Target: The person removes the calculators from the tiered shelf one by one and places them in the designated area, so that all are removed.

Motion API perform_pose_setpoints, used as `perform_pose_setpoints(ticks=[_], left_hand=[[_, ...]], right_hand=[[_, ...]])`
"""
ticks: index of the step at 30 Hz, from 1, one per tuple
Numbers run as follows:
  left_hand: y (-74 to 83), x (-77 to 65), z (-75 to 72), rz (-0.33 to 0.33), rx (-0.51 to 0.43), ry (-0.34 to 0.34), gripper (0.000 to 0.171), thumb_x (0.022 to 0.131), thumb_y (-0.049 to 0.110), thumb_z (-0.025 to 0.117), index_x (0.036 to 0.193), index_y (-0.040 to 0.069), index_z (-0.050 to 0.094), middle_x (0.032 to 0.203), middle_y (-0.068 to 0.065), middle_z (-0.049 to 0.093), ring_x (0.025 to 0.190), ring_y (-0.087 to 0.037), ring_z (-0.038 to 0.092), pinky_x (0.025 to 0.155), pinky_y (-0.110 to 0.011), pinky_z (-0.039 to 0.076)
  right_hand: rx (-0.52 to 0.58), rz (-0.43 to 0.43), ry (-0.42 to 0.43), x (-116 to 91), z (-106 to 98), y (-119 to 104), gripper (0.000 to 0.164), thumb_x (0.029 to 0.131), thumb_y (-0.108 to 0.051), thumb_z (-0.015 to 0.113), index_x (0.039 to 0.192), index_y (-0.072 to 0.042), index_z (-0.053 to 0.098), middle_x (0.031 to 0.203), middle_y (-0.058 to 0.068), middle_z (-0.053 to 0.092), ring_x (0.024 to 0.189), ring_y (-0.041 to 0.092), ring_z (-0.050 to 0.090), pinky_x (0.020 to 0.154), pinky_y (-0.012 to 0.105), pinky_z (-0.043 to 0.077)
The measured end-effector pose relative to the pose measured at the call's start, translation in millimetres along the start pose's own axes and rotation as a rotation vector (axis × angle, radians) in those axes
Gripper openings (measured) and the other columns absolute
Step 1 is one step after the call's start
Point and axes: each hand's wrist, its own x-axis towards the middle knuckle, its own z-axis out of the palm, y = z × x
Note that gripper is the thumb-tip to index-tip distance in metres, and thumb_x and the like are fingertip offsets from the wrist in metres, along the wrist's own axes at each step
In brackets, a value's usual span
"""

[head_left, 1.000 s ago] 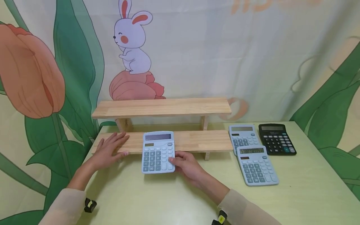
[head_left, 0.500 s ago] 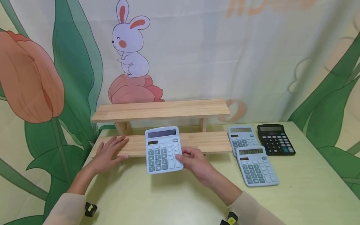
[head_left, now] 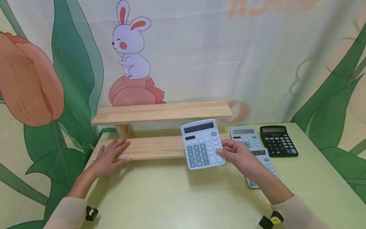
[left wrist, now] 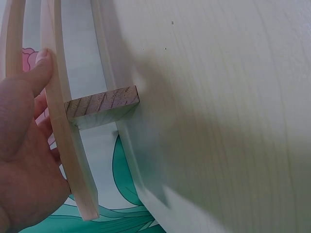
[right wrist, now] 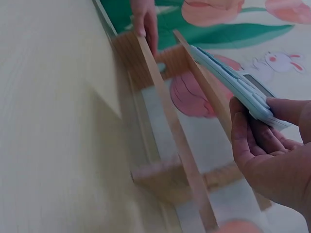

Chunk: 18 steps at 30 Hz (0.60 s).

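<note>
My right hand [head_left: 240, 156] pinches a light blue calculator [head_left: 202, 144] by its right edge, thumb on the keys and fingers beneath. In the head view the calculator hangs in front of the right part of the lower shelf board [head_left: 154, 148], its screen end up. The right wrist view shows the calculator [right wrist: 233, 80] edge-on, clear of the boards, in the right hand [right wrist: 277, 150]. My left hand [head_left: 110, 157] rests on the left end of the lower board with fingers spread. Up close in the left wrist view, the left hand [left wrist: 24, 141] lies against that wooden board [left wrist: 65, 131].
The upper shelf board [head_left: 163, 112] runs behind and above the lower one. At the table's right lie a light blue calculator [head_left: 244, 135], another light blue one [head_left: 270, 165] partly behind my right hand, and a black calculator [head_left: 278, 141]. A printed cloth [head_left: 194, 57] hangs behind the table.
My right hand has carried the light blue calculator rightward and slightly up from the middle of the lower board, tilting it a little. The left hand has stayed in place.
</note>
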Motion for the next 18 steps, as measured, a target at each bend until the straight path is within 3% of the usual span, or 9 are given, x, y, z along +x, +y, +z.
perform_pose_setpoints(ticks=[6,13,15,18], left_hand=[[-2.8,-5.6,4.4,-0.004,0.005,0.011,0.073,0.104,0.041,0.069,0.163,0.010,0.041,0.171,-0.019,0.030,0.158,-0.049,0.015,0.115,-0.082,0.003],[-1.0,-7.0,5.7,-0.004,-0.002,0.013,0.072,0.104,0.041,0.068,0.163,0.009,0.041,0.171,-0.019,0.029,0.159,-0.049,0.014,0.116,-0.081,0.002],[-0.5,-6.7,5.7,-0.001,-0.001,0.012,0.072,0.104,0.041,0.068,0.163,0.009,0.041,0.171,-0.019,0.029,0.159,-0.049,0.014,0.115,-0.082,0.002],[-0.3,-5.7,5.9,0.006,-0.001,0.012,0.072,0.104,0.041,0.068,0.163,0.010,0.041,0.171,-0.018,0.029,0.159,-0.049,0.014,0.115,-0.082,0.003]], right_hand=[[-0.054,0.016,0.078,-29,-48,-3,0.053,0.108,-0.024,0.066,0.148,0.007,0.048,0.130,0.012,0.074,0.110,0.025,0.075,0.097,0.030,0.058],[-0.191,0.064,0.208,-59,-109,12,0.064,0.109,-0.033,0.063,0.153,0.006,0.038,0.129,0.004,0.072,0.109,0.013,0.072,0.093,0.022,0.056],[-0.193,0.066,0.226,-68,-125,19,0.059,0.110,-0.032,0.062,0.151,0.006,0.040,0.126,0.000,0.073,0.107,0.011,0.072,0.092,0.019,0.056],[-0.084,0.024,0.231,-83,-151,29,0.038,0.111,-0.022,0.060,0.142,-0.003,0.051,0.118,-0.007,0.076,0.103,0.010,0.073,0.089,0.018,0.056]])
